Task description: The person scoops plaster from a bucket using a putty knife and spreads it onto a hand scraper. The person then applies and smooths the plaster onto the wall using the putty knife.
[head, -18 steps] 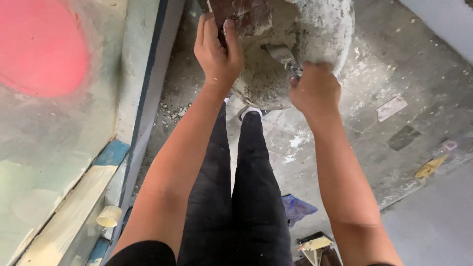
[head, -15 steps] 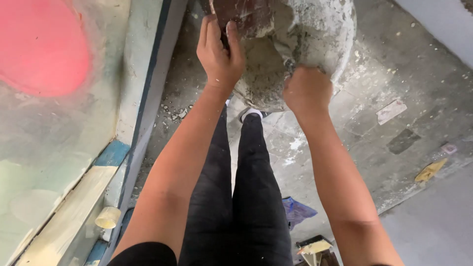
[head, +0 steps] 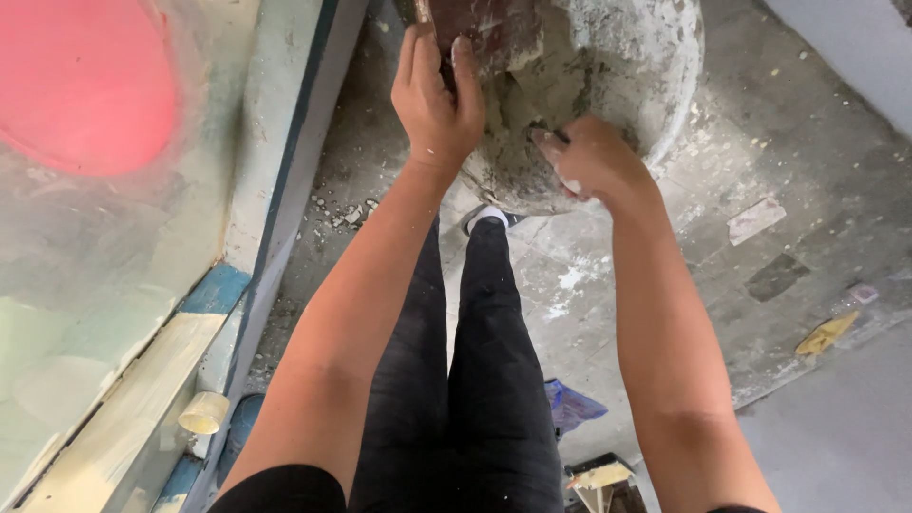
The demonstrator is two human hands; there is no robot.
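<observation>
My left hand (head: pixel 437 104) is shut on the edge of a flat, dark brown board (head: pixel 494 33) smeared with grey plaster, held over a round plaster-caked bowl (head: pixel 655 85). My right hand (head: pixel 594 166) reaches into the bowl's near side with its fingers closed around a dark tool handle (head: pixel 560 138). The tool's blade is hidden in the grey plaster. The bowl is cut off by the top edge of the view.
My legs in black trousers (head: pixel 475 361) and a white-toed shoe (head: pixel 486 218) stand on a spattered concrete floor. A wall with a pink patch (head: pixel 85 85) rises at left. A tape roll (head: pixel 204 413) sits on its ledge. A blue rag (head: pixel 570 407) and yellow scrap (head: pixel 826 332) lie on the floor.
My right hand has moved up and left into the bowl, and the tool's blade, seen earlier beside it, is now out of sight. My left hand has held the board in place.
</observation>
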